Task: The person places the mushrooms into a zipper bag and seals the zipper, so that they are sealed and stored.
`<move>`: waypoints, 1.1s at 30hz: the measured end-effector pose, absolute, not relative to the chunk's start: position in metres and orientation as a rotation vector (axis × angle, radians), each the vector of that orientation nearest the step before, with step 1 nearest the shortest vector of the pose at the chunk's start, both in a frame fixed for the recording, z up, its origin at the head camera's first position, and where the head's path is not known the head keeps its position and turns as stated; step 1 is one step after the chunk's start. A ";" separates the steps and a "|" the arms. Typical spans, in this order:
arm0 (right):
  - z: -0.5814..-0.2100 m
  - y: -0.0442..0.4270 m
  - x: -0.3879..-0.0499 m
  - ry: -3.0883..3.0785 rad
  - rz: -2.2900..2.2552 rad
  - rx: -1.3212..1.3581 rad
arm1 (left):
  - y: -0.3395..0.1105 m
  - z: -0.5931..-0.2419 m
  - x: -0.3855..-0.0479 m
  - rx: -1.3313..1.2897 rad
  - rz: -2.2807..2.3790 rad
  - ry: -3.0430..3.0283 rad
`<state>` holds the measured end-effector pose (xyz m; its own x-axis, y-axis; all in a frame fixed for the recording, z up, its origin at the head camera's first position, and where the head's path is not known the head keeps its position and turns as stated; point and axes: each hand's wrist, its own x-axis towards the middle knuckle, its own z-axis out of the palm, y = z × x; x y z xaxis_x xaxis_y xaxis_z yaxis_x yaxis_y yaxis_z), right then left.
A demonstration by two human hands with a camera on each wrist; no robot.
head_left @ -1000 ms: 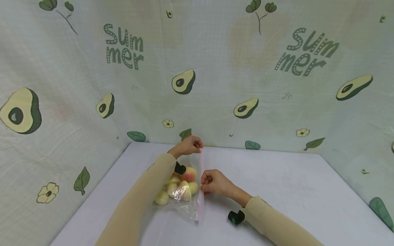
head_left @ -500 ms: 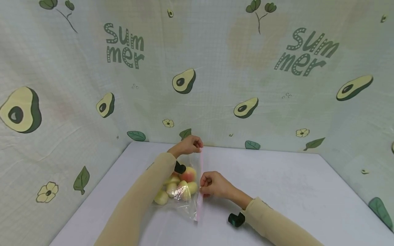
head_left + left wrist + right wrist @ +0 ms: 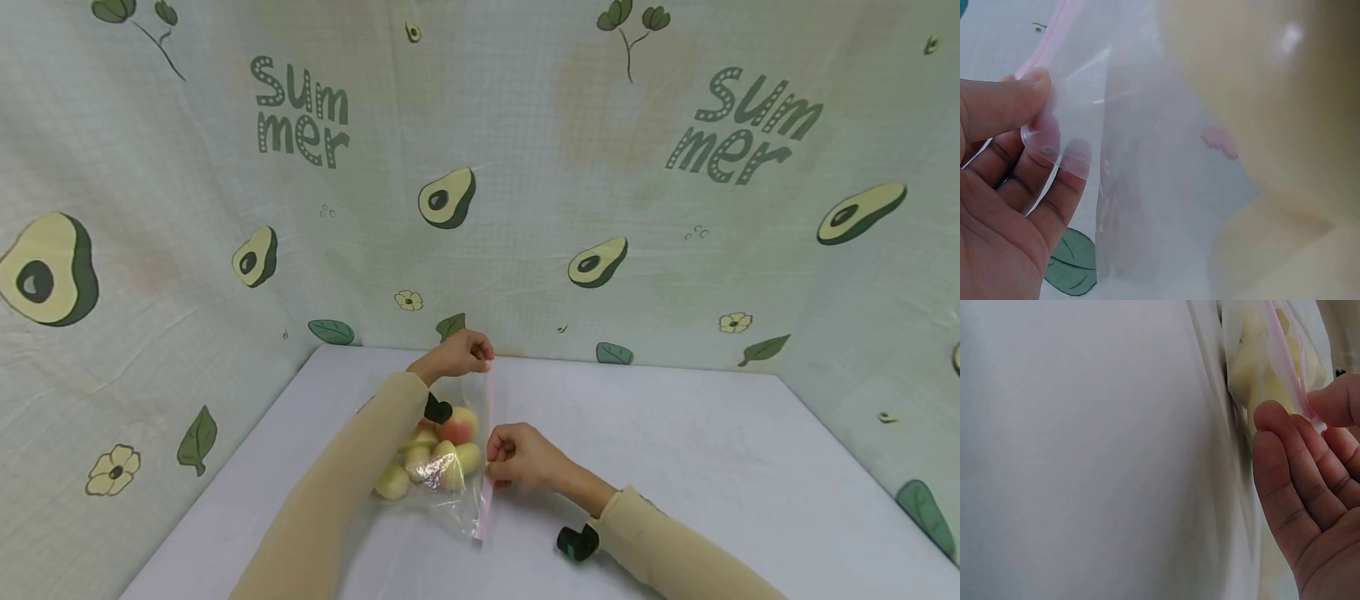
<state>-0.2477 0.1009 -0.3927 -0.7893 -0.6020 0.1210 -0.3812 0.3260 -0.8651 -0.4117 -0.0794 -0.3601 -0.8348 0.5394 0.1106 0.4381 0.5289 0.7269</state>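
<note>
A clear zip bag (image 3: 459,510) lies on its side, holding several pale yellow fruits (image 3: 393,482) and a red-blushed one (image 3: 459,426). Its pink zip strip (image 3: 491,392) runs along the right edge. My left hand (image 3: 459,353) pinches the strip's far corner; in the left wrist view the thumb presses it against curled fingers, beside the clear film (image 3: 1141,206). Partway down the strip, my right hand (image 3: 528,457) pinches it between thumb and fingers. The right wrist view shows a small whitish piece (image 3: 1319,425) of the strip at the right thumb.
The bag and hands are over a white table (image 3: 660,450). Behind and at both sides hangs a printed cloth (image 3: 525,167) with avocados and leaves. Black wrist cameras (image 3: 577,543) sit below each wrist; the left sleeve (image 3: 337,483) covers part of the bag.
My right hand has slid a little along the pink strip toward the near end. The left hand still holds the far corner, and the fruits have barely moved.
</note>
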 end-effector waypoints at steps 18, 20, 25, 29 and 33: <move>-0.401 0.099 -0.243 2.367 -1.430 -0.869 | -0.079 -0.355 -0.412 0.843 1.213 2.610; -0.410 0.100 -0.248 2.371 -1.417 -0.861 | -0.080 -0.355 -0.413 0.855 1.216 2.600; -0.420 0.102 -0.251 2.349 -1.409 -0.854 | -0.080 -0.355 -0.411 0.875 1.203 2.610; -0.421 0.103 -0.250 2.323 -1.409 -0.870 | -0.080 -0.357 -0.412 0.832 1.187 2.630; -0.422 0.103 -0.248 2.313 -1.408 -0.886 | -0.080 -0.358 -0.414 0.827 1.182 2.637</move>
<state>-0.2482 0.1027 -0.4219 -0.7683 -0.6366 0.0670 -0.3519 0.3326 -0.8750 -0.4139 -0.0798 -0.3583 -0.8400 0.5338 0.0970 0.4276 0.5413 0.7240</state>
